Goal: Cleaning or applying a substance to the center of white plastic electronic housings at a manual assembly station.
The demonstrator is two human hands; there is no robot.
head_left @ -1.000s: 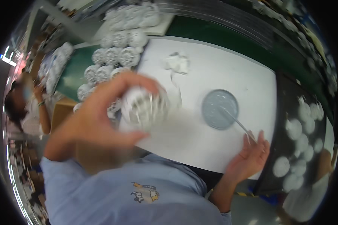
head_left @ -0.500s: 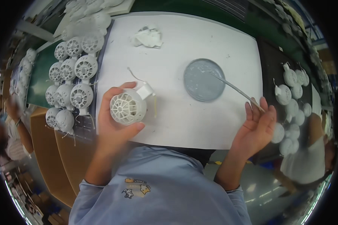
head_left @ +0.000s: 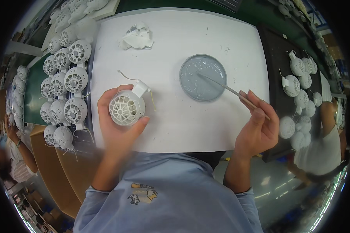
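My left hand [head_left: 118,116] is wrapped round a white round fan housing [head_left: 127,108] with a slotted grille, held over the white sheet. A short neck juts from its upper right, with thin wires trailing from it. In my right hand [head_left: 256,128] a thin stick [head_left: 237,94] is pinched between thumb and fingers. Its far tip rests in a shallow round dish of grey paste [head_left: 202,83], which lies right of the housing. The paste surface is streaked.
White paper [head_left: 171,132] covers the table, with a crumpled white tissue [head_left: 137,37] at the back. Rows of similar housings [head_left: 76,79] stand at the left; more [head_left: 291,85] lie on a dark tray at the right. Cardboard [head_left: 74,167] is near left. Other people sit at both sides.
The stick's tip has shifted within the paste, and my right fingers have curled more closely round it. My left hand still holds the housing. The whole view has shifted slightly.
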